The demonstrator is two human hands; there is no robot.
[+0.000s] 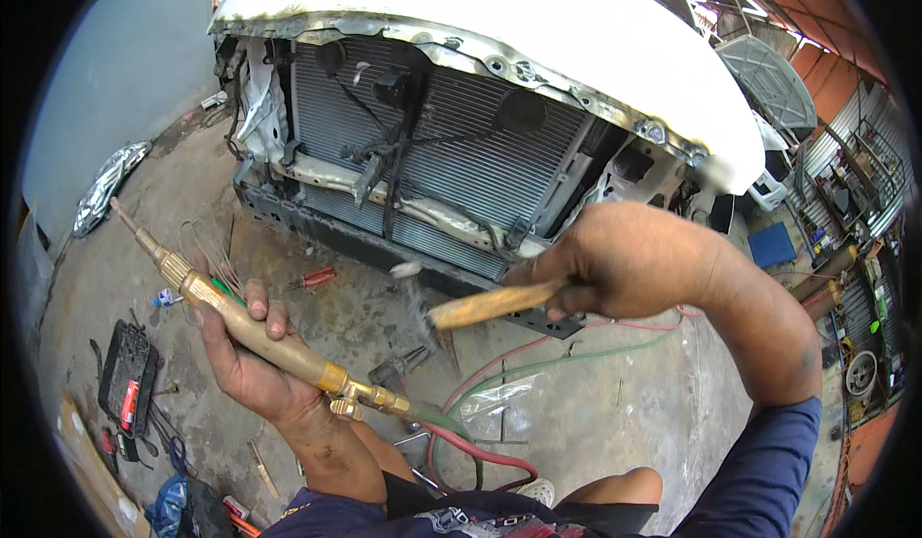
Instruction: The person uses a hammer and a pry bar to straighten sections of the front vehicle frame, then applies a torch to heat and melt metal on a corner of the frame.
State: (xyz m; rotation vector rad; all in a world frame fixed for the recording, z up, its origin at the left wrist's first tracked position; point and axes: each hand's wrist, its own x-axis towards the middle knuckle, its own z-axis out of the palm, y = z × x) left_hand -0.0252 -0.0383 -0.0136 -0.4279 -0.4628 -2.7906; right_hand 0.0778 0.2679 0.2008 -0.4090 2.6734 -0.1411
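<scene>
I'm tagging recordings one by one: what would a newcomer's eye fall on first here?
Probably the glaring white hood across the top, with the bare radiator exposed beneath it. Next, the long brass torch in the left hand, left of centre. Then the right hand, right of centre, gripping a wooden handle whose far end is blurred.

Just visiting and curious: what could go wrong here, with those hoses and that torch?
The left hand is bare around the brass torch, so a hot part might burn it. The right hand grips a wooden-handled tool; a slip could perhaps knock the torch. The red hose loops near the person's shoe and might snag a foot.
</scene>
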